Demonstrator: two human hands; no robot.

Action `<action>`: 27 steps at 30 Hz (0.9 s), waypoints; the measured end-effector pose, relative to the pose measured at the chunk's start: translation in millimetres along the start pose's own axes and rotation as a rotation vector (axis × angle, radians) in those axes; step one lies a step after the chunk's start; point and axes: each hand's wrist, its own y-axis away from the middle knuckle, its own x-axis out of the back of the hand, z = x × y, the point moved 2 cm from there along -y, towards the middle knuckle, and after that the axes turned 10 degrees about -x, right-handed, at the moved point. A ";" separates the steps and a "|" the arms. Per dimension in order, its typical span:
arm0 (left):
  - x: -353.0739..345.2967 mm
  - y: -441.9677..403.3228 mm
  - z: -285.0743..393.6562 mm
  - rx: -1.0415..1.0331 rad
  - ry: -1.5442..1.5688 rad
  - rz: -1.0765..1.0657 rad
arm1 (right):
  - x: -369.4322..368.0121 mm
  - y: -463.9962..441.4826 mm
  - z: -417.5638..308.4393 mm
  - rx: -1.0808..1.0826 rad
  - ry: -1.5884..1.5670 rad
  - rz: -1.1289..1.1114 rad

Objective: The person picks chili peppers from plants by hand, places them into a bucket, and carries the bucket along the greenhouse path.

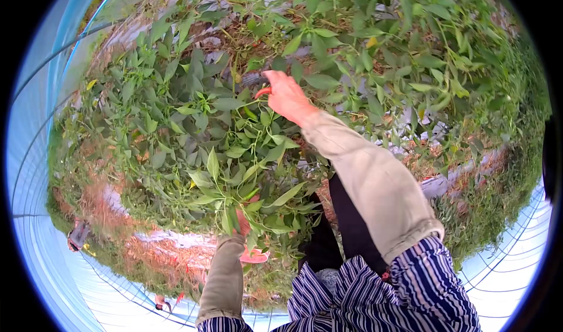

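Observation:
My right hand (289,99) reaches forward over the pepper plants, its fingers closed. A curved red chili pepper (264,92) shows at its thumb side, against the hand. My left hand (242,222) is low among the leaves of a pepper plant (223,185) in front of me. Leaves cover most of its fingers, so what it grips, if anything, is hidden. Slim green chilies (251,194) hang in the foliage just above it. Beside the left wrist, a pink object (255,256) is partly visible; its kind is unclear.
Dense pepper plants (434,68) spread ahead and to the right. Dry straw and pale ground sheet (176,238) show between rows. Blue-white tunnel walls with curved hoops (35,127) enclose the plot. Other people (78,233) are at the far left and lower left (161,301).

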 end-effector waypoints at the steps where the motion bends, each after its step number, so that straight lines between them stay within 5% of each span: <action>1: 2.4 1.5 0.8 0.004 -0.004 -0.006 | -19.2 -8.6 0.2 -0.054 0.022 -0.089; 3: 5.4 4.5 6.2 0.013 0.001 -0.023 | -48.4 -14.1 -11.2 -0.275 0.070 -0.468; 6: 8.2 2.8 11.7 0.016 -0.002 -0.049 | -77.0 40.9 -43.2 -0.248 -0.223 -0.831; 7: 9.1 -0.3 11.8 0.009 -0.009 -0.053 | -99.7 67.5 -47.6 -0.284 -0.468 -0.820; 16: 68.0 28.8 49.1 -0.071 -0.096 -0.091 | -138.5 139.8 -74.7 -0.206 -0.313 -0.567; 19: 134.6 33.2 76.7 0.030 0.113 -0.086 | -113.8 132.1 -84.0 -0.347 -0.190 -0.784; 21: 172.3 21.9 89.0 -0.098 0.250 0.405 | -116.3 137.5 -82.2 -0.358 -0.213 -0.802; 23: 190.9 -8.6 96.4 -0.164 0.115 0.595 | -137.2 149.8 -71.1 -0.199 -0.453 -0.482; 25: 199.6 -47.7 101.5 -0.195 -0.022 0.617 | -145.0 161.1 -67.5 -0.100 -0.845 -0.411; 27: 193.7 -85.4 91.2 -0.126 -0.209 0.618 | -134.1 167.7 -66.8 0.141 -0.150 -0.157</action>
